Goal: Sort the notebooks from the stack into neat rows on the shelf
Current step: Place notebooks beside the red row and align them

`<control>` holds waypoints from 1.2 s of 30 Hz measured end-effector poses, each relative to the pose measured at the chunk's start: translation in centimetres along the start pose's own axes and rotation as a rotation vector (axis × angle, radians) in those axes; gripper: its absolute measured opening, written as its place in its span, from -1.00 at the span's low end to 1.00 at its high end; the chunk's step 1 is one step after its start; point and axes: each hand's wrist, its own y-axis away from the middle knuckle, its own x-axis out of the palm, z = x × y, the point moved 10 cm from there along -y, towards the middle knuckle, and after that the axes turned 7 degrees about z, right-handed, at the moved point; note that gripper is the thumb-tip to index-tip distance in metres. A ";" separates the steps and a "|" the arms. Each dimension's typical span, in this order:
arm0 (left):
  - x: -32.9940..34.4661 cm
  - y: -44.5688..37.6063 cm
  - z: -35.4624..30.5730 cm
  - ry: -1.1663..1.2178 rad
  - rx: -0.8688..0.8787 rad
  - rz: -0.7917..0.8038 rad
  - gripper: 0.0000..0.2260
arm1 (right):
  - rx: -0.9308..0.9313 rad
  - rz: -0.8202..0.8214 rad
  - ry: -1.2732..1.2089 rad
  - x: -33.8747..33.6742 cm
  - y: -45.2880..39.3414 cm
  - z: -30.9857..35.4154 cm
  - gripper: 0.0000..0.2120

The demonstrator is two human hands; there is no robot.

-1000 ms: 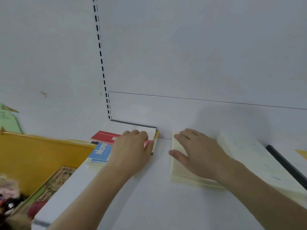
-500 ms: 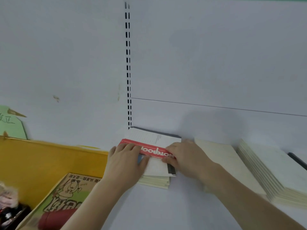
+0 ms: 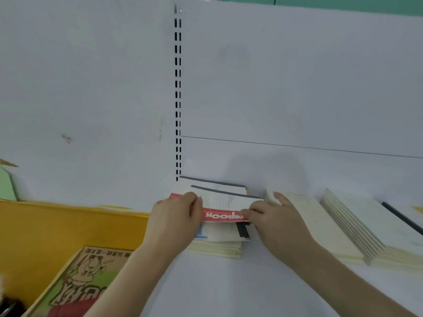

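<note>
- On the white shelf (image 3: 229,282), against the back panel beside the slotted upright (image 3: 177,99): a stack of notebooks (image 3: 219,244) — cream page edges, thin card covers, squared corners.
- Top notebook (image 3: 225,205): white lined cover, grey strip along its far edge, red band with white lettering seen upside down, apparently "Notebook", partly covered. It sits askew on the stack.
- Left hand (image 3: 176,221): grip curled over the notebook's left end, fingers on the red band.
- Right hand (image 3: 272,219): grip pinching the right end, thumb and fingers on the cover.
- Cream pile (image 3: 320,225) — flat, plain, just right of the stack.
- Fanned pile (image 3: 357,227) further right: pale, stepped edges.
- Yellow bin (image 3: 68,229) at left, holding a brown cartoon-printed book (image 3: 80,282); its characters unreadable.
</note>
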 end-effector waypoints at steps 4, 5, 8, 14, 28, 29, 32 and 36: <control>-0.8 -1.3 -0.2 0.059 -0.044 0.065 -0.69 | -0.134 -0.302 -0.139 -5.1 1.1 -1.7 -0.82; -0.4 -1.9 -0.2 0.054 -0.065 0.149 -0.57 | -0.160 -0.350 -0.188 -6.1 1.3 -2.2 -0.82; 1.0 -2.7 -0.7 0.173 -0.109 0.393 -0.47 | -0.132 -0.436 -0.349 -7.5 1.1 -3.5 -0.68; 2.0 -0.2 1.0 0.957 -0.309 0.495 -0.69 | 0.134 -0.311 -0.447 -5.9 -1.1 -5.3 -0.43; -1.9 4.1 8.3 1.150 -0.539 -0.148 -0.84 | -0.081 0.348 -0.429 4.2 -3.6 0.1 -0.66; -2.0 4.3 8.5 1.131 -0.552 -0.158 -0.85 | -0.117 0.313 -0.409 3.7 -3.4 0.2 -0.69; -2.0 4.7 8.6 1.082 -0.569 -0.167 -0.86 | -0.161 0.199 -0.268 1.9 -3.0 -0.6 -0.74; -1.9 5.0 8.7 1.044 -0.595 -0.153 -0.88 | -0.108 0.170 -0.229 0.2 -3.2 -3.5 -0.53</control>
